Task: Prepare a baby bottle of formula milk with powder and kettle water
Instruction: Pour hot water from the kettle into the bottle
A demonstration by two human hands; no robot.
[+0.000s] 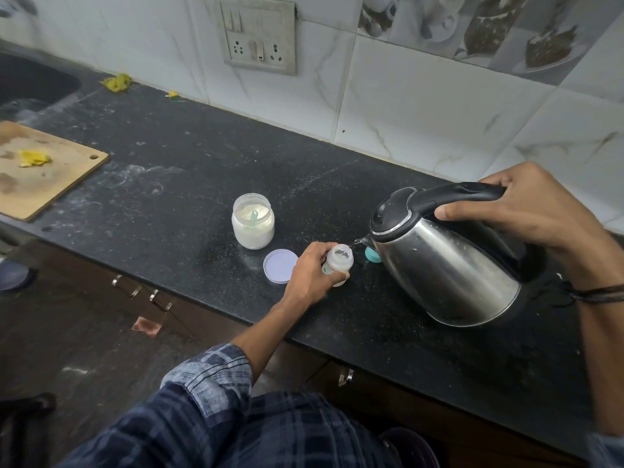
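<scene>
Fingers of left hand (309,276) curled round baby bottle (338,263); right hand (516,211) clamped on kettle (445,265) handle, spout seemingly pouring

A home kitchen. A dark stone surface (169,157) runs beneath tiled walls (422,106). A sink (33,82), chopping board (50,177) and kettle (445,258) show it.

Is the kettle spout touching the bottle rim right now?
Cannot tell. In the head view the kettle spout sits right at the rim of the bottle, but contact or a gap isn't plain.
</scene>
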